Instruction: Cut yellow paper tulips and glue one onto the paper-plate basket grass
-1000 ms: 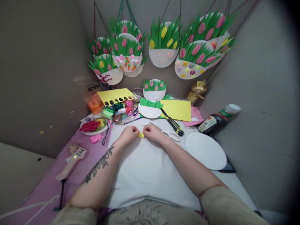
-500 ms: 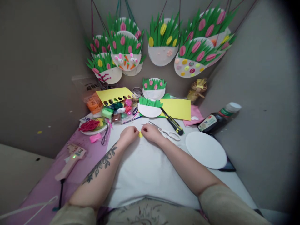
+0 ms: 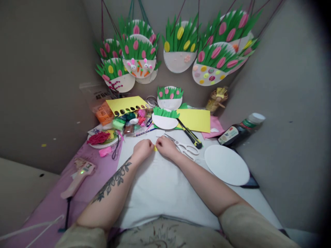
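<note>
My left hand and my right hand are close together over the white table cover, fingers pinched. Between their fingertips shows a small yellow piece, mostly hidden; both hands grip it. White-handled scissors lie just right of my right hand. Beyond the hands stands a white half plate with green paper grass. Behind it is a similar one with pink ovals.
A glue gun with a green light lies left, pink yarn beyond it. At right are a black and yellow cutter, a dark bottle and a white oval plate. Yellow sheets lie behind. Several decorated plates hang above.
My left hand has shifted very slightly right, and less of the yellow piece shows. Otherwise the scene is nearly the same.
</note>
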`<act>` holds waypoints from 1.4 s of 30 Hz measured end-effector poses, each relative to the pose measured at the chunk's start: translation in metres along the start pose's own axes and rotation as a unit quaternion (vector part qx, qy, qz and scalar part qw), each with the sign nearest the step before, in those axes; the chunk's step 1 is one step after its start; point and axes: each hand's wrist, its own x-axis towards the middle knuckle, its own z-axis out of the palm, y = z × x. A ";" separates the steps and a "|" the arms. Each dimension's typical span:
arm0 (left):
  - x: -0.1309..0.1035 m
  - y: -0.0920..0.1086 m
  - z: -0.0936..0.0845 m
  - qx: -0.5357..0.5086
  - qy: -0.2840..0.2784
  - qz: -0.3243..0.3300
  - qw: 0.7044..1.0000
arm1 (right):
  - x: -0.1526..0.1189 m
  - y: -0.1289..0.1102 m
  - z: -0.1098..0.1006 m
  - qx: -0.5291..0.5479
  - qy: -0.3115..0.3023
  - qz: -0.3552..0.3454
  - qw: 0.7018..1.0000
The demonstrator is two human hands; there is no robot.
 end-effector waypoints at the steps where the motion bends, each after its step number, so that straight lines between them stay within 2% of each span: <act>1: 0.000 0.000 0.000 0.000 0.001 0.000 1.000 | 0.000 0.000 0.000 0.001 0.004 -0.002 1.000; 20: -0.003 0.005 0.001 0.029 0.016 -0.010 0.999 | -0.006 -0.004 0.004 -0.039 0.048 -0.021 0.998; 27: -0.004 0.002 0.002 0.007 0.031 -0.007 0.999 | -0.007 -0.003 0.004 0.005 0.051 -0.021 0.998; 34: -0.006 -0.008 -0.012 -0.052 0.043 0.084 0.994 | -0.012 0.016 -0.006 0.158 0.052 -0.087 0.982; 38: -0.011 -0.005 -0.012 -0.031 0.034 0.114 0.992 | -0.022 0.018 -0.011 0.136 0.028 -0.156 0.978; 42: -0.016 0.000 -0.009 -0.006 0.030 0.095 0.995 | -0.028 0.016 -0.010 0.100 0.029 -0.164 0.981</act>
